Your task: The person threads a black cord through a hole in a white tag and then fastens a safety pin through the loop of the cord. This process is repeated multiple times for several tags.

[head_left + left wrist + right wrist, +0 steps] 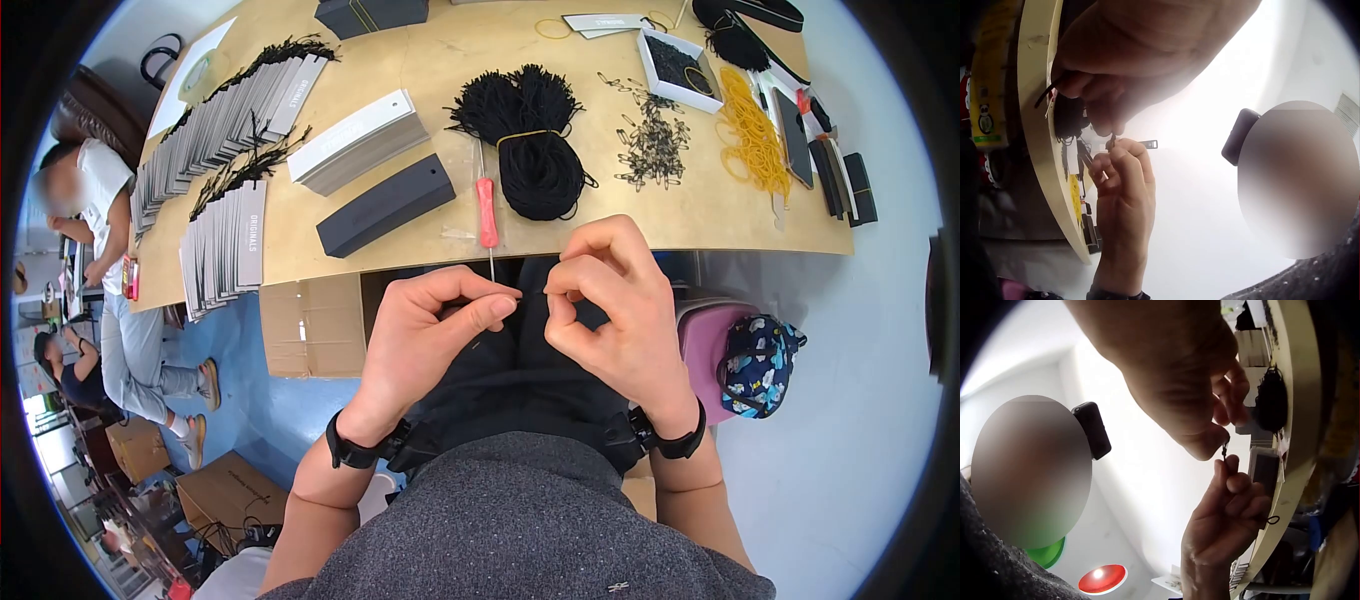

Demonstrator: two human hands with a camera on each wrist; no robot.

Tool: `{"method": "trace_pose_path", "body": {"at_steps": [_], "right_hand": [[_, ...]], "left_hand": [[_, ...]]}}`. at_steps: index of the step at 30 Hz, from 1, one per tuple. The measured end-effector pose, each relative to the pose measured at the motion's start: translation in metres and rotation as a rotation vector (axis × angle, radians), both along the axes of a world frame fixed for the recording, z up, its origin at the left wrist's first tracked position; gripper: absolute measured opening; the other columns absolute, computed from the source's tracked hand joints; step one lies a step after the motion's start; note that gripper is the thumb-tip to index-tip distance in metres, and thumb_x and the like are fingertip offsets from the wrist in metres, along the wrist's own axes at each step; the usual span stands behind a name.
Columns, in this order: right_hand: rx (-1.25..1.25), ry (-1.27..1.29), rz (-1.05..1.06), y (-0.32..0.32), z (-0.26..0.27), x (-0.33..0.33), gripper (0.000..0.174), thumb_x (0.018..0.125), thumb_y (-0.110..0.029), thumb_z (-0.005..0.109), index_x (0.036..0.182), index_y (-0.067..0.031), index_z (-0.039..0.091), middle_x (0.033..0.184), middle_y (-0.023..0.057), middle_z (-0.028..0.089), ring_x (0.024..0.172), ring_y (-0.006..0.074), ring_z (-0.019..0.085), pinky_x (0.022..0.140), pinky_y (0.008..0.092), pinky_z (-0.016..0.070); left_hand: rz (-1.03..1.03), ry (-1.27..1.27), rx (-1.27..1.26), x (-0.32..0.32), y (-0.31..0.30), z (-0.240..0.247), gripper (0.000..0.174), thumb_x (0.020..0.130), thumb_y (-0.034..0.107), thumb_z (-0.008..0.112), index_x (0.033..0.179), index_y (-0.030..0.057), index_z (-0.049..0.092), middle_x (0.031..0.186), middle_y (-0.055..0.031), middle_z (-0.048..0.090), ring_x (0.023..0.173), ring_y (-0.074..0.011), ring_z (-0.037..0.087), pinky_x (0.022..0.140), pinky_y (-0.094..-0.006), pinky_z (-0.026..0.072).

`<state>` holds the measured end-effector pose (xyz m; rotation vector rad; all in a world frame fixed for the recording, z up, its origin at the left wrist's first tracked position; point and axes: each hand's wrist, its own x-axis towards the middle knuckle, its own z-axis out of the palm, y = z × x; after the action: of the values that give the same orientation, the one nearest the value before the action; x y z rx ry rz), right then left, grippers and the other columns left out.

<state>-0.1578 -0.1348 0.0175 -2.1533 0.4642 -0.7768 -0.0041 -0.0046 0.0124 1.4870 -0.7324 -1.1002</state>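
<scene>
Over the lap, just in front of the table edge, my left hand [425, 330] and right hand [620, 315] face each other with fingertips close together. The left thumb and index finger pinch a thin black cord [1225, 450], whose loop [1274, 519] sticks out beyond the curled fingers in the right wrist view. My right thumb and fingers pinch the other end of this small dark piece; the fingers hide most of it. A red-handled tool [487, 212] with a thin metal shaft lies beyond the hands, beside a bundle of black cords [540, 175] bound by a yellow rubber band.
Loose black safety pins [655, 145], a white box [708, 102] of dark small pieces and yellow rubber bands [750, 130] lie at the right. Left are a grey tag stack [355, 145], a black block [385, 205] and corded tags [225, 235]. A person [105, 200] sits at far left.
</scene>
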Motion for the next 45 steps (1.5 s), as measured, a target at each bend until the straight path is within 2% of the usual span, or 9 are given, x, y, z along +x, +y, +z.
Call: {"method": "trace_pose_path", "body": {"at_steps": [9, 16, 19, 21, 25, 33, 37, 43, 45], "right_hand": [[0.038, -0.058, -0.089, -0.018, 0.002, -0.021, 0.016, 0.074, 0.010, 0.067, 0.086, -0.0012, 0.062, 0.099, 0.0075, 0.054, 0.070, 0.0100, 0.054, 0.061, 0.0225, 0.0453], [0.293, -0.043, 0.211, 0.007, 0.018, 0.000, 0.050, 0.085, 0.002, 0.065, 0.133, -0.0060, 0.056, 0.141, 0.0162, 0.047, 0.072, 0.0152, 0.064, 0.065, 0.0270, 0.0536], [0.339, -0.056, 0.285, 0.019, 0.008, 0.013, 0.046, 0.087, -0.005, 0.068, 0.132, -0.0064, 0.056, 0.133, 0.0149, 0.053, 0.076, 0.0228, 0.067, 0.065, 0.0313, 0.0556], [-0.017, 0.006, 0.290, 0.013, -0.007, 0.018, 0.043, 0.088, -0.012, 0.070, 0.129, -0.0064, 0.059, 0.115, 0.0118, 0.060, 0.079, 0.0268, 0.067, 0.065, 0.0350, 0.0558], [0.023, 0.095, 0.220, 0.012, -0.003, 0.009, 0.034, 0.086, -0.016, 0.073, 0.119, -0.0071, 0.066, 0.089, 0.0084, 0.060, 0.075, 0.0262, 0.066, 0.064, 0.0355, 0.0546], [-0.139, 0.247, 0.164, -0.005, 0.009, -0.008, 0.016, 0.082, -0.020, 0.076, 0.095, -0.0097, 0.073, 0.070, 0.0054, 0.060, 0.062, 0.0232, 0.063, 0.053, 0.0337, 0.0474], [-0.026, 0.146, 0.153, -0.004, 0.002, -0.011, 0.010, 0.081, -0.015, 0.077, 0.088, -0.0085, 0.075, 0.069, 0.0059, 0.068, 0.055, 0.0205, 0.063, 0.051, 0.0310, 0.0467], [0.208, 0.200, 0.027, -0.007, 0.014, -0.021, 0.013, 0.080, -0.006, 0.078, 0.092, -0.0047, 0.076, 0.075, 0.0075, 0.072, 0.051, 0.0099, 0.060, 0.048, 0.0227, 0.0426], [0.224, 0.209, 0.006, -0.007, 0.015, -0.022, 0.014, 0.080, -0.005, 0.078, 0.093, -0.0039, 0.076, 0.074, 0.0078, 0.072, 0.051, 0.0080, 0.058, 0.048, 0.0215, 0.0412]], "left_hand": [[0.192, 0.123, -0.083, 0.018, 0.011, -0.004, 0.010, 0.090, 0.006, 0.072, 0.097, -0.0003, 0.073, 0.083, -0.0002, 0.069, 0.074, -0.0045, 0.059, 0.069, -0.0188, 0.0465], [0.104, -0.097, -0.096, 0.006, 0.008, 0.004, 0.011, 0.092, 0.006, 0.071, 0.099, -0.0017, 0.072, 0.086, -0.0013, 0.069, 0.077, -0.0042, 0.060, 0.067, -0.0192, 0.0476], [0.076, -0.037, -0.094, 0.001, 0.007, 0.007, 0.012, 0.093, 0.007, 0.069, 0.101, -0.0016, 0.072, 0.088, -0.0015, 0.070, 0.080, -0.0050, 0.061, 0.069, -0.0199, 0.0489], [0.020, 0.043, -0.064, 0.004, 0.008, 0.006, 0.016, 0.095, 0.009, 0.068, 0.106, -0.0024, 0.071, 0.092, -0.0021, 0.070, 0.084, -0.0058, 0.061, 0.075, -0.0209, 0.0501], [-0.007, 0.038, -0.009, 0.006, 0.012, 0.007, 0.018, 0.095, 0.009, 0.067, 0.107, -0.0037, 0.070, 0.089, -0.0014, 0.070, 0.082, -0.0048, 0.059, 0.074, -0.0208, 0.0489], [-0.053, -0.368, 0.034, 0.024, 0.021, 0.013, 0.008, 0.088, 0.005, 0.071, 0.095, 0.0010, 0.074, 0.077, -0.0034, 0.064, 0.061, -0.0062, 0.050, 0.056, -0.0229, 0.0391], [-0.105, -0.317, 0.136, 0.032, 0.020, 0.033, 0.007, 0.087, 0.000, 0.069, 0.093, -0.0019, 0.072, 0.080, -0.0018, 0.063, 0.072, -0.0072, 0.056, 0.064, -0.0229, 0.0420], [0.232, -1.337, -0.224, 0.101, -0.026, 0.036, 0.026, 0.086, 0.012, 0.073, 0.109, 0.0019, 0.071, 0.098, -0.0092, 0.068, 0.092, -0.0241, 0.064, 0.083, -0.0307, 0.0482], [0.208, -1.381, -0.168, 0.132, -0.045, 0.019, 0.028, 0.085, 0.014, 0.074, 0.110, 0.0027, 0.071, 0.103, -0.0103, 0.068, 0.097, -0.0266, 0.063, 0.087, -0.0324, 0.0479]]}}
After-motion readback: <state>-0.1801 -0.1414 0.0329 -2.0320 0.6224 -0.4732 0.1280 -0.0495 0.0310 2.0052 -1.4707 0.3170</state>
